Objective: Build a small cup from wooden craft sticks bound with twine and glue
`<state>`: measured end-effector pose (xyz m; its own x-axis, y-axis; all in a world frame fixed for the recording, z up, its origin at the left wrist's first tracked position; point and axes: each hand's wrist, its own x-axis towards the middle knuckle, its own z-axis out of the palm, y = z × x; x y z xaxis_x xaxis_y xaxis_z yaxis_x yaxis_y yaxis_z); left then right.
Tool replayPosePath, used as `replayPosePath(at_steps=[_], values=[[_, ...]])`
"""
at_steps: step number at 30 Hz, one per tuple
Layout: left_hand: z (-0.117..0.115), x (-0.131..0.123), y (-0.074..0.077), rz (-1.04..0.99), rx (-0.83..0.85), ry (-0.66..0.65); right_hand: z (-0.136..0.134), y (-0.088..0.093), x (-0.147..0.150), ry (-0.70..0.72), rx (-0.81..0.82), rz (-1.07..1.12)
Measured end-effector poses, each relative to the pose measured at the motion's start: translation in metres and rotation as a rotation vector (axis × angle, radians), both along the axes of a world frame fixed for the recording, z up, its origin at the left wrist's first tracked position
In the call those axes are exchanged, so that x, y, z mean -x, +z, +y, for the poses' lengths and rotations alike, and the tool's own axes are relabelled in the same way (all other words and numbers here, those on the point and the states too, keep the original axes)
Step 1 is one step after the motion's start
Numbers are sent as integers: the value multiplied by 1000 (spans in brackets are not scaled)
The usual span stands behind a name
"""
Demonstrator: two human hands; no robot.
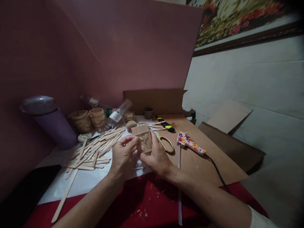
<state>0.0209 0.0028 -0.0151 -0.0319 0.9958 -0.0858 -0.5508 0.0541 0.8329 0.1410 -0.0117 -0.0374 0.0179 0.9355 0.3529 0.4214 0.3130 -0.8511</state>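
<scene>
My right hand [158, 156] grips a small craft-stick holder [143, 133], thumb on one side and fingers beneath. Its face is made of upright wooden sticks and carries a raised leaf-like shape. At its left edge, the thumb and fingertips of my left hand [124, 150] are pinched together, close against the leaf shape; whatever lies between them is too small to make out. Behind my right hand lie gold-handled scissors [167, 144], their blades hidden. Loose craft sticks [102, 148] are heaped left of my hands, on white paper [51, 186].
A flowered glue gun [191, 144] with a black cord lies on cardboard [201, 167] at right, a clear glue stick [180, 190] projecting from it. Further back are a yellow-black cutter [166, 124], twine balls [131, 126], plastic bottles [120, 112], carved-looking cups [97, 117] and a purple tumbler [51, 123].
</scene>
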Motion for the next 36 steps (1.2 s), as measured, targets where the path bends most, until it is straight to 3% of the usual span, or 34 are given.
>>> replayPosePath(at_steps=[12,19,26,31,36], values=[[1,-3,-4,184,-67,110,2,-5,2,-9,-23,-41],[1,-6,-10,180,-119,144,1,-5,2,-7,-7,-35],[-1,-6,-8,71,-78,88,0,-1,2,20,16,36],[2,-7,-10,139,-124,197,-1,2,1,19,15,26],[1,-8,-8,126,-104,133,-3,2,1,30,28,21]])
